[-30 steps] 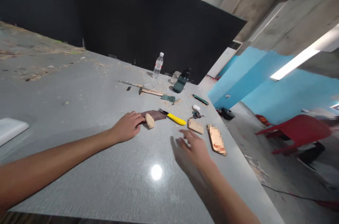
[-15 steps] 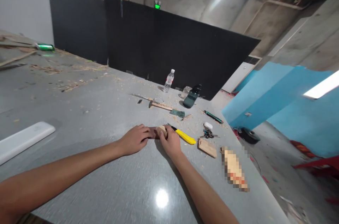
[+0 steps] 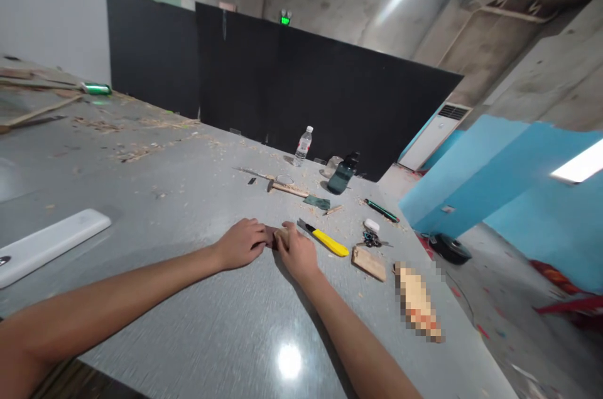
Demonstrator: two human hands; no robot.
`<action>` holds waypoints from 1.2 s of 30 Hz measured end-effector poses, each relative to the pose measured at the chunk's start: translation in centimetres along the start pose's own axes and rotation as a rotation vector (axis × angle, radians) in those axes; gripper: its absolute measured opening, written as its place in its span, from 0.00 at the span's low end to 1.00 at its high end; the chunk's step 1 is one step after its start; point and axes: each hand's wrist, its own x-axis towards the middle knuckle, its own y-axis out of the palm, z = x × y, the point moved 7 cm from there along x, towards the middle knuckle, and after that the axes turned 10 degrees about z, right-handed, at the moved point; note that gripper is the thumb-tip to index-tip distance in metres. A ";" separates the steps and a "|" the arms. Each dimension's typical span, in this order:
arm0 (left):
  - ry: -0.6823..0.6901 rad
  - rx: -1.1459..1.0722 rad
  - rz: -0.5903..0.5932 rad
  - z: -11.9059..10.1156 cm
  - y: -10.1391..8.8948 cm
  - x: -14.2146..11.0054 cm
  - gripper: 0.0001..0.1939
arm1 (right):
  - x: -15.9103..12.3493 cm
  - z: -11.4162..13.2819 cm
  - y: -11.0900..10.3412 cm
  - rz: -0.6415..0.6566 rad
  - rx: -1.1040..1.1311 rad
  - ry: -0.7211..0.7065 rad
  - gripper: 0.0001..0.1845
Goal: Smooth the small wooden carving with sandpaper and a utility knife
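Note:
My left hand [image 3: 241, 243] rests on the grey table [image 3: 188, 298] and presses down a dark brown sheet [image 3: 269, 235], mostly hidden between the hands. My right hand [image 3: 298, 254] is closed over a small pale wooden piece [image 3: 281, 235] lying on that sheet. The two hands nearly touch. A yellow utility knife [image 3: 325, 239] lies just right of my right hand, its blade end pointing toward the wooden piece.
To the right lie a flat wooden block [image 3: 369, 262], scissors [image 3: 370, 239] and a blurred wooden board [image 3: 417, 306]. Farther back are a hammer [image 3: 285, 187], a clear bottle [image 3: 303, 146] and a dark bottle [image 3: 342, 175]. A white slab [image 3: 49, 245] lies at left.
My right hand swung left from the open table onto the wooden piece and closed over it. The left hand stayed on the brown sheet. The view tilted up.

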 end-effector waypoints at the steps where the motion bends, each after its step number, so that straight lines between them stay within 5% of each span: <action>1: -0.002 0.011 -0.002 0.0 0.0 0.0 0.12 | 0.0 0.4 0.0 0.010 -0.009 -0.008 0.19; 6: 0.007 0.034 0.023 0.2 0.4 0.0 0.11 | 0.4 1.8 0.1 0.096 -0.038 -0.007 0.14; 13: 0.028 0.014 0.062 0.6 0.6 0.3 0.14 | 0.2 -2.2 -1.8 0.137 -0.120 0.245 0.16; 20: 0.054 0.024 0.071 0.4 0.3 0.5 0.14 | 0.9 1.0 -0.6 0.180 -0.132 0.149 0.14; 27: 0.031 0.023 0.082 0.6 0.5 0.3 0.16 | 0.3 -3.3 -2.9 0.157 -0.179 0.330 0.16; 33: 0.062 0.036 0.085 0.2 0.1 0.5 0.16 | 1.1 1.0 -1.3 0.173 -0.121 0.154 0.16; 36: 0.075 0.024 0.091 0.3 0.0 0.5 0.16 | 1.6 1.1 -0.7 0.201 -0.117 0.166 0.15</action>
